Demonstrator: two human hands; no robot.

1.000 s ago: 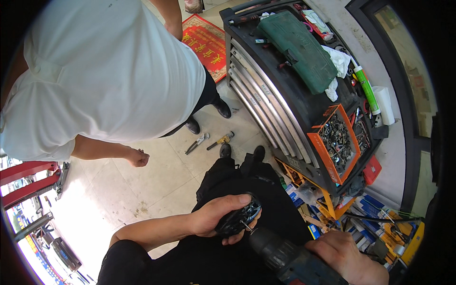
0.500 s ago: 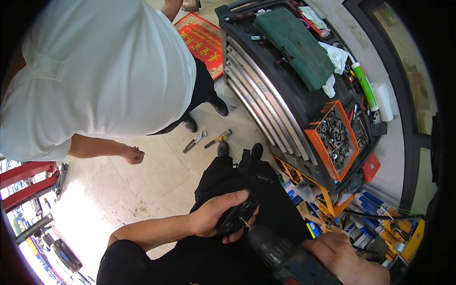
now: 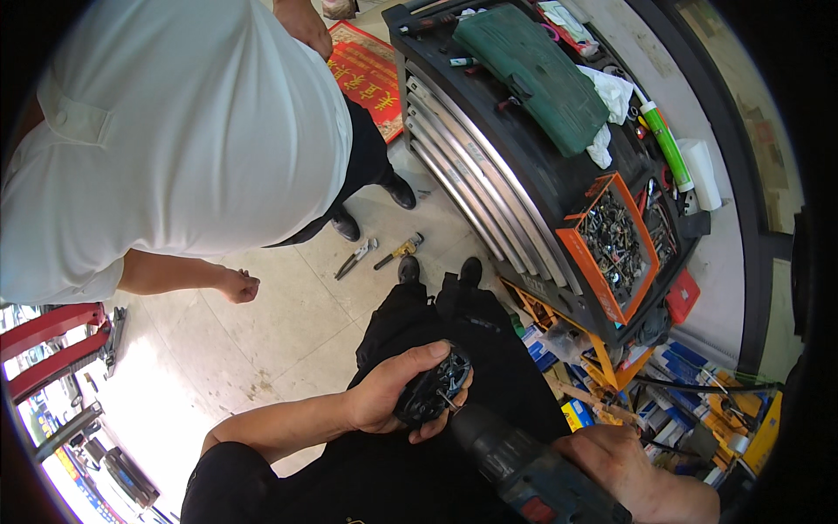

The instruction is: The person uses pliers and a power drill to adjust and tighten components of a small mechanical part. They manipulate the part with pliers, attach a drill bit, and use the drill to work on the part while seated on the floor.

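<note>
My left hand [image 3: 393, 391] is closed round a black, rounded plastic part [image 3: 428, 393], thumb along its upper rim. The part's hollow inner side faces up and toward the right. A dark cordless drill [image 3: 524, 467] comes in from the lower right, its thin bit pointing into the part. Whether the tip touches the part or a screw in it is too small to tell. My right hand [image 3: 611, 463] grips the drill from its right side; the fingers round the handle are mostly hidden. Both hands are in front of my dark clothes.
A person in a white shirt [image 3: 201, 131] stands at the left. To the right is a tool cabinet [image 3: 489, 175] bearing a green case [image 3: 532, 79] and an orange box [image 3: 611, 249] of small metal pieces. Pliers [image 3: 356, 258] and a yellow-handled wrench [image 3: 399, 251] lie on the floor.
The black part has tipped, so more of its inside shows. The drill's front has shifted slightly left and up against it. The white-shirted person's upper hand has come further into view.
</note>
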